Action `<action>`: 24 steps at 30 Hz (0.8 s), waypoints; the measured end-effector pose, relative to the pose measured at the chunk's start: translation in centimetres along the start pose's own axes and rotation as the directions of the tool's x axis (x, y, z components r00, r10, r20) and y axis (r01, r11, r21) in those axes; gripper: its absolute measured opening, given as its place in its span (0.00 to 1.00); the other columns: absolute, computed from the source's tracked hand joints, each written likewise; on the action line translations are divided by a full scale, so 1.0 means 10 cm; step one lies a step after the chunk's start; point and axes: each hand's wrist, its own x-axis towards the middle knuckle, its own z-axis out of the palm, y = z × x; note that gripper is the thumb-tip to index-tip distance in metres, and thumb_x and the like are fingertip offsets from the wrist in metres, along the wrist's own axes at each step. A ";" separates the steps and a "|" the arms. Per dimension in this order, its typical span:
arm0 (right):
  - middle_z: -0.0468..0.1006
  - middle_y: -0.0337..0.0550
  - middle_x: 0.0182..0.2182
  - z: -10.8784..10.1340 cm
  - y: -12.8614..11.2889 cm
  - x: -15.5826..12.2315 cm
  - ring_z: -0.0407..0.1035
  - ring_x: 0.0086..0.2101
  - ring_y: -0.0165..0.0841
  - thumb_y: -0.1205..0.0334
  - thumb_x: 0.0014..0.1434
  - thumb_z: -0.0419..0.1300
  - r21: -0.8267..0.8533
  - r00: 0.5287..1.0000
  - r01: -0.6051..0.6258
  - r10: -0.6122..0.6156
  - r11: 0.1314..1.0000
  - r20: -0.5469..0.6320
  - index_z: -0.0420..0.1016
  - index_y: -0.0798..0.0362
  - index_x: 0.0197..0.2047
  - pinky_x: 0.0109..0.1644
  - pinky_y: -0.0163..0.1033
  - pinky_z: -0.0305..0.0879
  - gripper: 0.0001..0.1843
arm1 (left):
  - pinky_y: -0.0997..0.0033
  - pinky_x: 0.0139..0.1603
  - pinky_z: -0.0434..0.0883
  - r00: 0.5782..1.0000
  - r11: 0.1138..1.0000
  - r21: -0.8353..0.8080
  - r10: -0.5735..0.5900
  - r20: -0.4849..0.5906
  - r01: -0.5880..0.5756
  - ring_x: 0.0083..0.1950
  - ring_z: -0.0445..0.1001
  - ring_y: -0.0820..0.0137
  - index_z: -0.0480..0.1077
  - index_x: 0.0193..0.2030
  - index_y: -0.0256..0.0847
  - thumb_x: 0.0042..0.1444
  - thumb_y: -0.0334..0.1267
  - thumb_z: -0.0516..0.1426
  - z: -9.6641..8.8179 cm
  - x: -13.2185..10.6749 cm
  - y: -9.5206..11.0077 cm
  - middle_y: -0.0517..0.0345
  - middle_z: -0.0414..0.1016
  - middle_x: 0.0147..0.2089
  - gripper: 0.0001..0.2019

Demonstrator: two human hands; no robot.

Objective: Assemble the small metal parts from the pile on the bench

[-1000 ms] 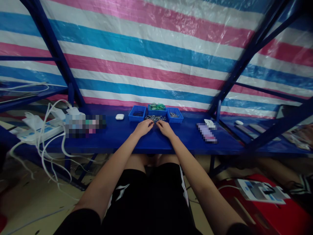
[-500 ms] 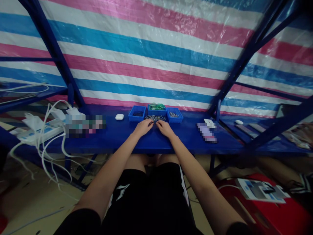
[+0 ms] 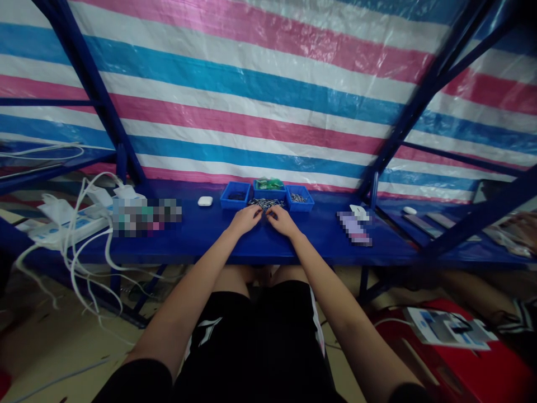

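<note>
Working at the near edge of the pile of metal pieces [image 3: 266, 202], I have my left hand [image 3: 246, 219] and right hand [image 3: 284, 221] close together, fingers curled down toward it. Against half a second ago the change is slight: my right fingertips seem drawn back a little toward me, so the gap between my hands looks a touch wider, while my left hand has hardly shifted. The pile looks much the same, so I judge that the handling is still going on right there. Whether I grasp a piece in either hand, I cannot tell; my fingers hide what lies under them, and the tips are too small to read.

The pile sits on the bench [image 3: 268, 244], just in front of the middle tray [image 3: 271, 192], between the left tray [image 3: 233, 205] and the right tray [image 3: 302, 207]. As a whole it runs long from left to right, across my reach. Its thin, shiny pieces share no direction: some lie along the pile, others slant across it, overlapping. Which end of any single one is which, I cannot make out.
</note>
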 end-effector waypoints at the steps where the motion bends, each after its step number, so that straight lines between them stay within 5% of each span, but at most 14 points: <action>1: 0.69 0.42 0.35 0.00 0.00 0.00 0.65 0.34 0.30 0.66 0.54 0.52 0.002 1.000 0.004 -0.004 1.000 0.002 0.70 0.53 0.36 0.43 0.37 0.62 0.07 | 0.73 0.38 0.66 1.000 1.000 0.001 0.002 -0.005 -0.002 0.41 0.72 0.68 0.70 0.43 0.43 0.58 0.40 0.48 0.00 0.00 0.00 0.55 0.74 0.43 0.12; 7: 0.70 0.42 0.35 0.00 0.03 0.01 0.65 0.32 0.29 0.66 0.54 0.52 -0.015 0.998 -0.052 0.051 0.999 -0.038 0.70 0.53 0.36 0.42 0.37 0.62 0.07 | 0.70 0.42 0.65 0.987 0.998 0.041 -0.049 -0.154 0.056 0.42 0.70 0.67 0.69 0.44 0.41 0.60 0.41 0.47 -0.09 0.00 -0.05 0.53 0.73 0.40 0.13; 11: 0.71 0.41 0.33 0.02 0.13 0.01 0.65 0.32 0.30 0.66 0.54 0.52 -0.067 0.991 -0.123 0.119 0.990 -0.055 0.71 0.53 0.35 0.42 0.37 0.62 0.07 | 0.61 0.50 0.61 0.913 0.957 0.156 -0.175 -0.367 0.246 0.49 0.65 0.60 0.69 0.43 0.41 0.60 0.43 0.46 -0.21 0.01 -0.16 0.49 0.72 0.42 0.15; 14: 0.71 0.43 0.33 0.02 0.20 0.01 0.65 0.34 0.32 0.68 0.53 0.52 -0.129 0.981 -0.178 0.165 0.976 -0.101 0.71 0.53 0.35 0.43 0.38 0.62 0.08 | 0.56 0.51 0.60 0.877 0.920 0.195 -0.235 -0.418 0.340 0.52 0.63 0.55 0.68 0.48 0.39 0.59 0.44 0.46 -0.24 0.01 -0.19 0.44 0.70 0.46 0.17; 17: 0.72 0.46 0.36 0.03 0.20 0.01 0.65 0.37 0.34 0.68 0.53 0.52 -0.191 0.977 -0.196 0.175 0.962 -0.124 0.72 0.54 0.39 0.46 0.41 0.62 0.10 | 0.57 0.52 0.59 0.919 0.946 0.197 -0.176 -0.353 0.257 0.53 0.62 0.55 0.66 0.50 0.38 0.60 0.43 0.45 -0.21 0.01 -0.14 0.43 0.68 0.47 0.17; 20: 0.71 0.50 0.42 0.06 0.14 0.00 0.64 0.43 0.38 0.64 0.55 0.53 -0.254 0.990 -0.113 0.088 0.961 -0.108 0.72 0.54 0.45 0.51 0.44 0.60 0.14 | 0.65 0.51 0.62 0.984 0.984 0.166 -0.036 -0.175 0.065 0.49 0.66 0.63 0.67 0.49 0.40 0.61 0.40 0.45 -0.13 0.00 -0.08 0.48 0.69 0.46 0.15; 24: 0.68 0.51 0.50 0.12 0.04 0.01 0.60 0.50 0.40 0.58 0.57 0.54 -0.294 0.999 0.039 -0.035 0.955 0.019 0.70 0.52 0.51 0.55 0.46 0.56 0.18 | 0.71 0.44 0.66 0.998 0.992 0.119 0.048 0.046 -0.053 0.47 0.69 0.67 0.68 0.46 0.43 0.58 0.39 0.48 -0.03 -0.01 -0.08 0.53 0.70 0.46 0.12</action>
